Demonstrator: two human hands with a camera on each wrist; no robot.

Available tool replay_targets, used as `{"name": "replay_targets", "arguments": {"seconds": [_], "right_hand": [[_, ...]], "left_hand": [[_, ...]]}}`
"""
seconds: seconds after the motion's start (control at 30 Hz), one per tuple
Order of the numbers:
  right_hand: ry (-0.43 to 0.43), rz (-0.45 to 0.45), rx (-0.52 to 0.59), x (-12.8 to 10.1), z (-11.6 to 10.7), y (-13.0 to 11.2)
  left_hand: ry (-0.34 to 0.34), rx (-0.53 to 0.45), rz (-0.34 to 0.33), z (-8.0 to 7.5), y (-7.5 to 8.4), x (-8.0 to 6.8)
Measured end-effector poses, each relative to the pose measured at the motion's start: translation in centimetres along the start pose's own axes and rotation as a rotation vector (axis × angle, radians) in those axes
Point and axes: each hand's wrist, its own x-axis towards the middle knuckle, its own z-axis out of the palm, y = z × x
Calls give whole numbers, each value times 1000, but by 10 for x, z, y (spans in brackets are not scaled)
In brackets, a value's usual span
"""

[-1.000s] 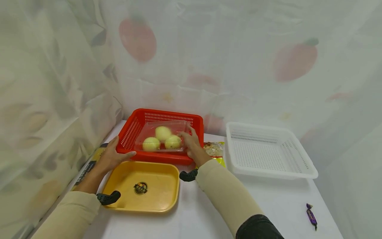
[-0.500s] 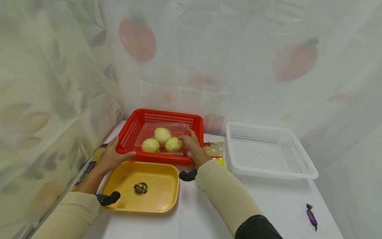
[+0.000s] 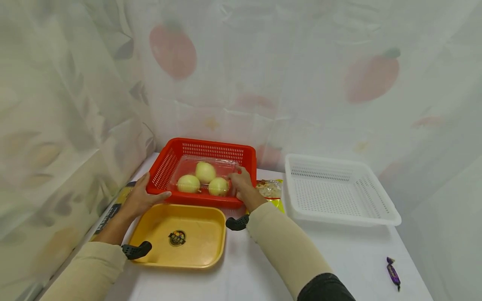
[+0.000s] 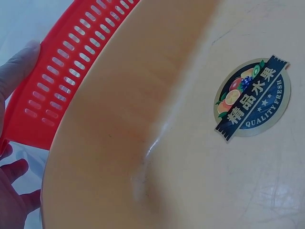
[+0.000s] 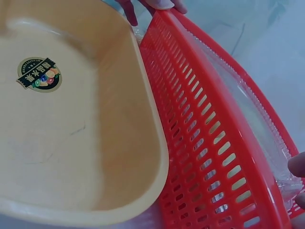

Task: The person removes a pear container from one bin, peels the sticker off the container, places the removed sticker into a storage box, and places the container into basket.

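A red mesh basket (image 3: 165, 167) stands at the back left of the table. In it lies a clear plastic box (image 3: 188, 167) with three pale yellow-green fruits (image 3: 205, 172). My left hand (image 3: 142, 195) grips the basket's near left corner, its thumb along the front rim; the left wrist view shows that hand (image 4: 16, 71) against the red basket (image 4: 62, 81). My right hand (image 3: 239, 184) holds the box's right edge inside the basket's near right corner. The right wrist view shows the red basket (image 5: 214, 143), the clear box (image 5: 259, 119) and a fingertip (image 5: 298, 165) touching the box.
A yellow tray (image 3: 150, 234) with a round fruit sticker (image 3: 177, 237) sits right in front of the basket. A white mesh basket (image 3: 376, 200) stands to the right, a snack packet (image 3: 269, 189) between the baskets. A purple candy (image 3: 393, 271) lies near right. Printed curtains close in left and behind.
The clear box with the fruits has sunk lower into the red basket and shifted a little left. My right hand has drawn back toward the near right corner. The left hand has stayed put.
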Motion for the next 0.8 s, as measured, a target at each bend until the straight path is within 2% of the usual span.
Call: {"name": "replay_targets", "arguments": {"seconds": [0.27, 0.4, 0.57, 0.8], "right_hand": [[63, -43, -161, -2, 2, -4], [59, -52, -199, -6, 1, -8], [53, -73, -223, -14, -6, -14], [-15, -124, -187, -31, -25, -29]], "left_hand": [[-1, 14, 5, -2, 0, 2], [-6, 33, 3, -3, 0, 3], [-14, 48, 24, -4, 2, 5], [-34, 107, 16, -8, 10, 8]]}}
